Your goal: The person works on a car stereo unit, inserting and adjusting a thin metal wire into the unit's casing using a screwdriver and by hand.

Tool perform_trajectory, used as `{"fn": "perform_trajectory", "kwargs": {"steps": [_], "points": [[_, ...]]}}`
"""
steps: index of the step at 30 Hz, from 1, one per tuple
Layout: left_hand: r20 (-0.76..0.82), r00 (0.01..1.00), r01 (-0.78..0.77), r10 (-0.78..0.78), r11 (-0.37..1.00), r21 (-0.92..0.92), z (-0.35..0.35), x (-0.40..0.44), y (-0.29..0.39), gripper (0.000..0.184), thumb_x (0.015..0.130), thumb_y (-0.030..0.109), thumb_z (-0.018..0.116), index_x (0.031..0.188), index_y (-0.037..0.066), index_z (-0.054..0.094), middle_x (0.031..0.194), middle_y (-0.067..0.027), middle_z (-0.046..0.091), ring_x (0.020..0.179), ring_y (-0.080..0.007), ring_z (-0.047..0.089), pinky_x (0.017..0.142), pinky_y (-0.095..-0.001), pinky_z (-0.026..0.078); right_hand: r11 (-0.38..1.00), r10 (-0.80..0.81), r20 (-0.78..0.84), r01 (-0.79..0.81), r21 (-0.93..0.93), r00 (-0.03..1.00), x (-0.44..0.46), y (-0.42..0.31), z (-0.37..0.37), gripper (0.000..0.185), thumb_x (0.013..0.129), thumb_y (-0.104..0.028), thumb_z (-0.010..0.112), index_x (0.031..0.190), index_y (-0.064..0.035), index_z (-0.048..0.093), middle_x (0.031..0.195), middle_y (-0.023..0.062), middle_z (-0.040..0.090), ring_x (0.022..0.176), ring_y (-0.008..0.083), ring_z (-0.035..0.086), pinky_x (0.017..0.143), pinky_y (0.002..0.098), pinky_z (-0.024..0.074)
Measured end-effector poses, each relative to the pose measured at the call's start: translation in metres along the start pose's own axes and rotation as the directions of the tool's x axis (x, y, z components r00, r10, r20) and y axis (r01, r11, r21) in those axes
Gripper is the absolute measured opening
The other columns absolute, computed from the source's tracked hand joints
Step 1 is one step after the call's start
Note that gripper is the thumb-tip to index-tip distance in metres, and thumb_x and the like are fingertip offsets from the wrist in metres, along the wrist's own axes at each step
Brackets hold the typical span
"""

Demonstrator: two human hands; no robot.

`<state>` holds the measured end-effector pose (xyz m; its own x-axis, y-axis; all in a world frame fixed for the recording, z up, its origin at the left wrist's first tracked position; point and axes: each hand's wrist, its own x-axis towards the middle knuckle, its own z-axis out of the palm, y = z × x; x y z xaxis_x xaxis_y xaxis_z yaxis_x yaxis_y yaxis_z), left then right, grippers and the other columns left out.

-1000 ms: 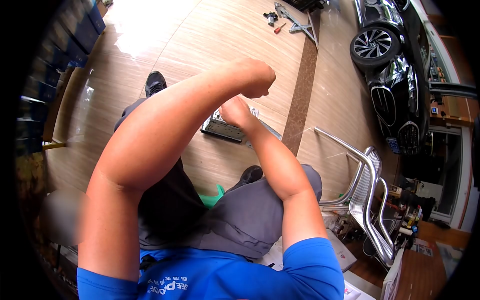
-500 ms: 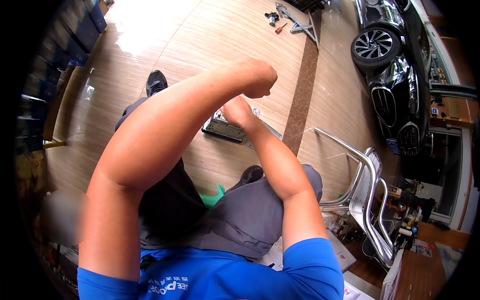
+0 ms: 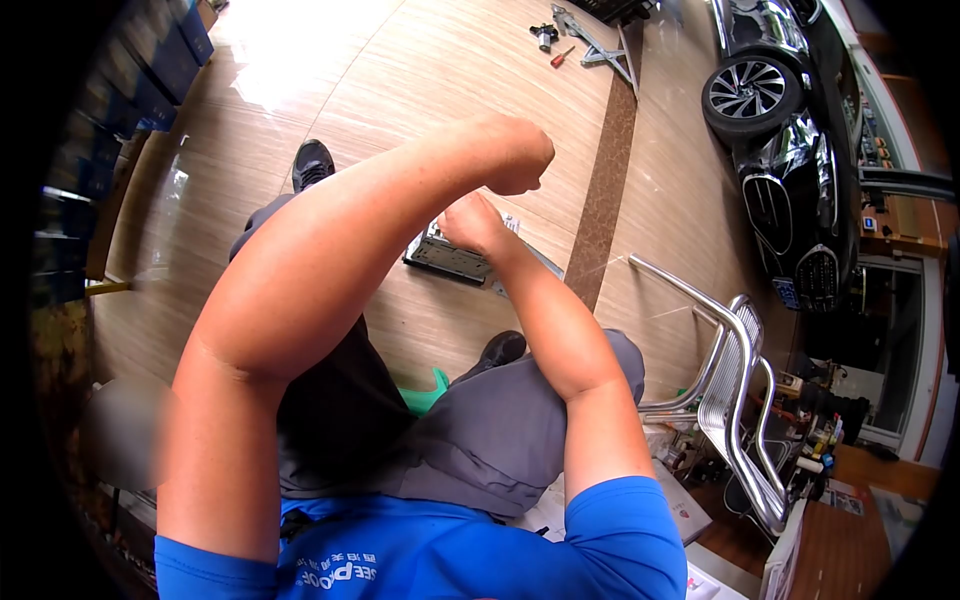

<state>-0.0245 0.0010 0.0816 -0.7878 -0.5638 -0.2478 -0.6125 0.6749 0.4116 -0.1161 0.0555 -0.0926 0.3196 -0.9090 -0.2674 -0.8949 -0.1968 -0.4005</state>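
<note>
My left arm reaches across my body, and my left hand (image 3: 520, 155) is curled into a fist above the floor; anything inside it is hidden. Lower and to its left, my right hand (image 3: 472, 222) is closed at the top of a flat metal box-like unit (image 3: 445, 262), with dark sides and perforated metal. What the right fingers grip, if anything, I cannot make out. The unit rests on the floor between my feet, partly covered by my forearm and hand.
On the tiled floor ahead lie a red-handled screwdriver (image 3: 561, 57), a small black-and-silver part (image 3: 544, 37) and a metal bracket frame (image 3: 597, 52). A steel chair (image 3: 735, 390) stands at right, beyond it a black car (image 3: 790, 170). Boxed shelves (image 3: 150, 70) line the left.
My right hand has shifted very slightly to the left over the metal unit. My left fist holds almost the same position.
</note>
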Motion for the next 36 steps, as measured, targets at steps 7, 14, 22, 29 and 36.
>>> {"fn": "perform_trajectory", "kwargs": {"steps": [7,14,22,29,36], "points": [[-0.002,1.000,0.007,-0.007,1.000,-0.014,-0.001,-0.001,0.000,0.024,0.087,0.024,0.068,0.101,0.003,0.067,0.096,-0.0176,0.069,0.095,-0.0362,0.065,0.082,-0.0457,0.052,0.999,0.031,-0.028,-0.030,0.017,0.999,-0.004,-0.008,-0.009,0.037,0.089,-0.008,0.046,0.124,-0.0041,0.058,0.127,0.0242,0.058,0.120,0.0380,0.053,0.100,0.0463,0.0439],[0.004,1.000,0.023,-0.023,1.000,0.002,-0.003,-0.002,0.001,0.026,0.090,0.025,0.064,0.101,0.003,0.073,0.102,-0.0160,0.071,0.097,-0.0319,0.067,0.083,-0.0415,0.053,0.998,-0.058,0.014,0.058,-0.001,0.998,0.000,0.003,0.000,0.036,0.091,-0.011,0.047,0.125,-0.0053,0.057,0.125,0.0245,0.058,0.119,0.0386,0.054,0.099,0.0471,0.0443],[0.000,1.000,0.009,-0.009,1.000,0.023,0.000,0.000,0.000,0.024,0.090,0.024,0.065,0.100,0.003,0.073,0.102,-0.0164,0.071,0.097,-0.0319,0.067,0.083,-0.0411,0.053,0.998,-0.058,-0.026,0.058,0.006,0.998,0.001,0.007,0.003,0.036,0.090,-0.011,0.048,0.124,-0.0055,0.058,0.123,0.0238,0.059,0.116,0.0398,0.055,0.097,0.0476,0.0453],[0.003,1.000,0.004,-0.004,1.000,0.000,0.002,0.001,-0.001,0.024,0.087,0.023,0.068,0.100,0.003,0.067,0.095,-0.0176,0.069,0.094,-0.0363,0.065,0.082,-0.0459,0.052,1.000,0.005,-0.064,-0.003,0.028,0.998,-0.003,0.000,-0.003,0.035,0.088,-0.010,0.048,0.121,-0.0057,0.059,0.121,0.0249,0.059,0.116,0.0398,0.055,0.098,0.0467,0.0445],[-0.006,1.000,0.009,-0.009,1.000,-0.012,0.000,0.000,0.000,0.025,0.087,0.024,0.067,0.102,0.004,0.066,0.097,-0.0170,0.069,0.095,-0.0360,0.065,0.082,-0.0456,0.052,0.997,-0.075,0.012,0.075,-0.006,0.997,-0.002,0.003,-0.004,0.033,0.090,-0.012,0.050,0.122,-0.0059,0.058,0.121,0.0244,0.060,0.116,0.0391,0.055,0.096,0.0476,0.0457]]}}
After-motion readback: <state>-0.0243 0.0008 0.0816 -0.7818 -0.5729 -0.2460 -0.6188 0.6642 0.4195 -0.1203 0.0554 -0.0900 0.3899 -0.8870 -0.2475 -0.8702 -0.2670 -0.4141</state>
